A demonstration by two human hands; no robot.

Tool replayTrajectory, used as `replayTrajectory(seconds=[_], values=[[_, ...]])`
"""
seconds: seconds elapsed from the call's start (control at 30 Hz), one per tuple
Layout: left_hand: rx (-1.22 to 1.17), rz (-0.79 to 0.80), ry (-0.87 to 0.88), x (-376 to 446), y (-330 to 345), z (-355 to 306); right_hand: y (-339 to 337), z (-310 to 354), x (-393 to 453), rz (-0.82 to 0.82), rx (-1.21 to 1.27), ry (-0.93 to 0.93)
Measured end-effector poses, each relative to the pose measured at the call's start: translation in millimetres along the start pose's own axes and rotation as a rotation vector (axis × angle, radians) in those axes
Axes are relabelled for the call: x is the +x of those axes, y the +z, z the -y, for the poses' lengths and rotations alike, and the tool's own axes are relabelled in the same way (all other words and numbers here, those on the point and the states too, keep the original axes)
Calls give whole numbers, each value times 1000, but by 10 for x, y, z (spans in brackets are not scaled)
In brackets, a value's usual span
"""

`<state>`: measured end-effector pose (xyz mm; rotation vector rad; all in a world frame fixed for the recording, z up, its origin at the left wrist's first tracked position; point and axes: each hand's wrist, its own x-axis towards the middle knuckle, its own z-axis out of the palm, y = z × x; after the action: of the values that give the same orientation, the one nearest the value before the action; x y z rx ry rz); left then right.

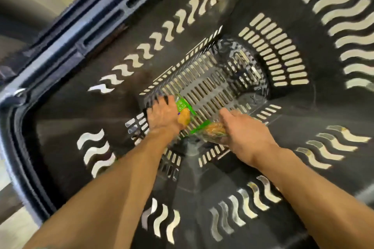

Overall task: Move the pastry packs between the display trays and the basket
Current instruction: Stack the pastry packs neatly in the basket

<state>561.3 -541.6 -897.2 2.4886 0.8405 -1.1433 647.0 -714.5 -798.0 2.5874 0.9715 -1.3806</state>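
Observation:
I look straight down into a deep black plastic basket (202, 16) with wavy slots in its walls and a slotted floor. Both my arms reach to its bottom. My left hand (163, 116) grips a clear pastry pack (184, 111) with a green label and an orange-brown pastry inside, at the floor's near left corner. My right hand (244, 129) holds a second clear pack (214, 130) with green print and a golden pastry, low on the floor's near edge. The fingers of both hands are mostly hidden behind the hands and packs.
The basket's dark blue rim and handle (66, 32) run along the left and upper left. Pale floor shows outside it at the far left. A crumpled piece of clear plastic (240, 60) lies at the far end of the basket floor.

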Motion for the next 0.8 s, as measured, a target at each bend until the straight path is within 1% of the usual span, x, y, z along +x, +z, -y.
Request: replayTrajectory(seconds=[0.1,0.17,0.23,0.3,0.33,0.4,0.5,0.6,0.7,0.8], values=[[42,-76,26,-11,3,21,-161,-114,-82,10,171,59],[9,-61,57,-81,-40,24,-243,-180,-121,25,307,117],[-148,22,74,-219,-167,7,-322,-233,-212,4,425,175],[-339,63,68,-458,-377,1,-446,-260,-375,-78,524,210],[-447,54,62,-634,-510,5,-538,-253,-507,-132,580,213],[-679,-34,77,-1060,-867,64,-818,-180,-860,-262,702,206],[-961,-215,119,-1876,-1727,273,-1468,126,-1589,-439,899,173],[-1129,-363,189,-2899,-2837,575,-2375,664,-2398,-497,1026,65],[-1186,-535,262,-4020,-3951,929,-3319,1335,-3244,-554,1092,-116],[-1169,-692,310,-5005,-4803,1253,-4052,1982,-4004,-610,1106,-288]])
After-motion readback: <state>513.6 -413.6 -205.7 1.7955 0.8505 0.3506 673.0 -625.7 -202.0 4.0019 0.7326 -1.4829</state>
